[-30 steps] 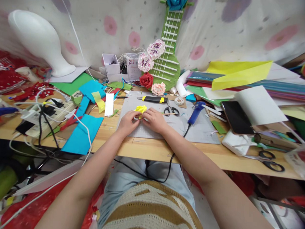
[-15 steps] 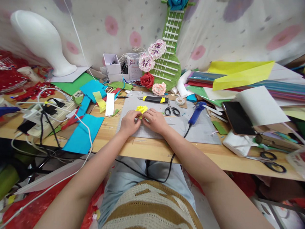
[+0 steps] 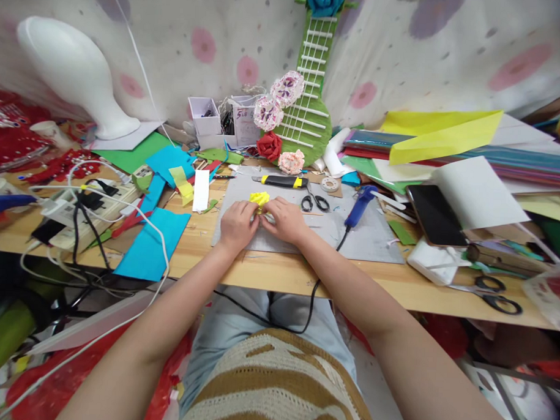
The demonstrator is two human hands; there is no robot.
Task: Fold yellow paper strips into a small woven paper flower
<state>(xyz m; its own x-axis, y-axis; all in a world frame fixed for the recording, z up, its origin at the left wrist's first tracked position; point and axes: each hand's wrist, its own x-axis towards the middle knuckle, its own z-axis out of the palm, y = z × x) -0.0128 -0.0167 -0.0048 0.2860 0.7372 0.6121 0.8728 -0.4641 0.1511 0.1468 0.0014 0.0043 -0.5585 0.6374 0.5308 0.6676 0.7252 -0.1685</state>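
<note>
Between my two hands is a small yellow crepe paper flower (image 3: 259, 199), its ruffled top showing above the fingers. My left hand (image 3: 239, 224) pinches its base from the left, and my right hand (image 3: 283, 219) pinches it from the right. The fingertips nearly meet and cover the lower part of the flower. Both hands rest over the grey cutting mat (image 3: 316, 239). Just beyond them lie a black and yellow utility knife (image 3: 281, 181), small black-handled scissors (image 3: 315, 202) and a roll of tape (image 3: 329, 185).
A blue glue gun (image 3: 360, 206) lies on the mat's right, its cord trailing off the front edge. A green paper guitar (image 3: 306, 119) with paper flowers leans at the back. Left are blue paper (image 3: 154, 245) and a power strip (image 3: 94, 212); right, a phone (image 3: 438, 215) and large scissors (image 3: 492, 294).
My fingers have shifted slightly around the base of the yellow flower, with the right thumb now lower. The view has moved a little; the tools lie as before.
</note>
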